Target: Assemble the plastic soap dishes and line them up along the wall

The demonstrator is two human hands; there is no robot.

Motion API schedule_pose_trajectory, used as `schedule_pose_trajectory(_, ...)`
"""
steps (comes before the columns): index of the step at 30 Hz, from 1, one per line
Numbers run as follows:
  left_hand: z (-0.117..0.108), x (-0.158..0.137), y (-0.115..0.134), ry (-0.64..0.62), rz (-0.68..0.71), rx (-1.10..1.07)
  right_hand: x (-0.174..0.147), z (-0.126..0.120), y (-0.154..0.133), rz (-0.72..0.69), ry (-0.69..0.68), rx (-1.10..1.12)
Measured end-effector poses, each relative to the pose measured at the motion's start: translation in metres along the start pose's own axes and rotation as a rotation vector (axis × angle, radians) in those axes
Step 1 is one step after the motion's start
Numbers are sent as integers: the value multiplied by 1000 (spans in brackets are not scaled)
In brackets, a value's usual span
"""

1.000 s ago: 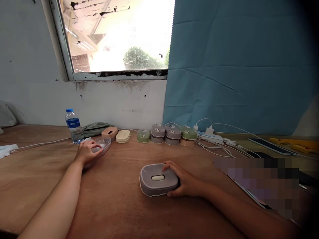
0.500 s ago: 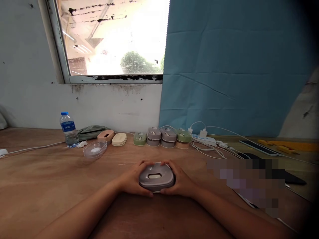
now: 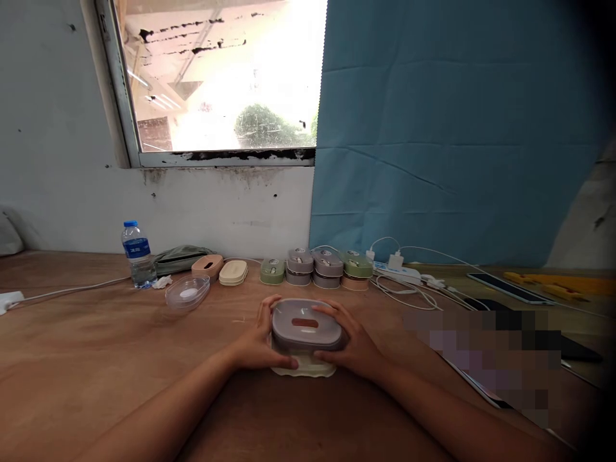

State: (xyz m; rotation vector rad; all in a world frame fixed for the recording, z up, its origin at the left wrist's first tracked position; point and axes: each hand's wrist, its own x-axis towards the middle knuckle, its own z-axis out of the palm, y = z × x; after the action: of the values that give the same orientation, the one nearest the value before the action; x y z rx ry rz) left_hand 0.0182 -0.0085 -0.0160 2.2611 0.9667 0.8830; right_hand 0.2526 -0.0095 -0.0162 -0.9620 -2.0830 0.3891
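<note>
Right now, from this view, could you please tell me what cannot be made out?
All in the head view:
Most of the pale base: hidden by the grey cover above it.
The cover's sides: partly hidden by the left hand and right hand.
Fine print on the bottle label: too small.
White device at far left: cut off by the picture's edge.
Thing at right: masked by pixelation.

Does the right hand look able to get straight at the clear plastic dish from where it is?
Probably not directly: the right hand is on the grey case, and both the case and the left hand lie between it and the clear plastic dish.
</note>
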Motion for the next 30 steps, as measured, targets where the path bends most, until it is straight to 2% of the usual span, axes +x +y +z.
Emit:
schedule_pose_trajectory(5,-12,-6,-14,-158,-76,71,4,-1,10,112,210,12)
schedule_pose_trajectory(7,-17,-7,-12,-207,-25,94,6,-1,17,177,286,28)
schedule_pose_trajectory(10,-19,-5,-4,-272,140,112,8,-1,26,245,372,111)
schedule_pose_trajectory(13,-17,-2,0,-277,234,131,9,-1,30,272,390,166)
schedule_pose_trajectory(18,-17,-1,-8,-241,261,257,10,-1,28,314,406,129)
schedule_pose_trajectory(21,-20,-1,-12,-137,266,328,11,-2,27,343,444,116)
schedule_pose_trajectory(26,-22,-1,-23,238,289,458,9,-2,27,359,481,180)
schedule_pose_trajectory(30,-25,8,-45,502,244,593,8,-2,28,365,464,213)
